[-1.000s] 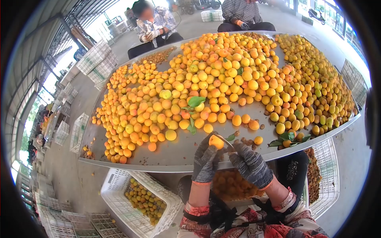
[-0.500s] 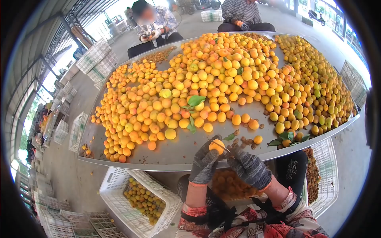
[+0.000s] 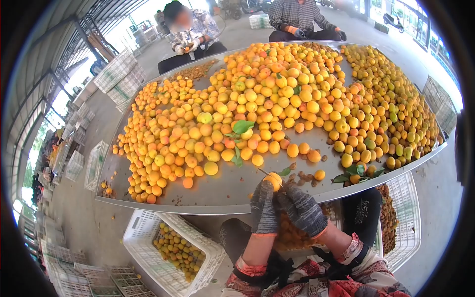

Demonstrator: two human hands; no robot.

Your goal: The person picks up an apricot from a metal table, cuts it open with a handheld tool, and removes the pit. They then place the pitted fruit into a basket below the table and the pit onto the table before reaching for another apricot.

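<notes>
My left hand (image 3: 264,208), in a grey knitted glove, is closed around an orange apricot (image 3: 273,181) at the table's near edge. My right hand (image 3: 303,212), gloved alike, is pressed against the same fruit from the right. A thin knife (image 3: 263,172) shows as a narrow dark blade beyond the apricot's upper left; its handle is hidden in my right fingers. A large heap of apricots (image 3: 222,133) covers much of the metal table (image 3: 222,203). Between heap and hands lie brown pits (image 3: 304,177) and a green leaf (image 3: 284,172).
White crates stand below the table: the left crate (image 3: 138,237) holds yellow-green apricots, the right crate (image 3: 410,222) brown pieces. Another container of brown pieces (image 3: 292,235) sits between my knees. Two people, one at far left (image 3: 190,37), one opposite (image 3: 297,20), sit behind the table.
My hands have drawn closer together around the apricot, and the fruit has turned. The blade now points out past its upper left. The person opposite has moved their hands apart.
</notes>
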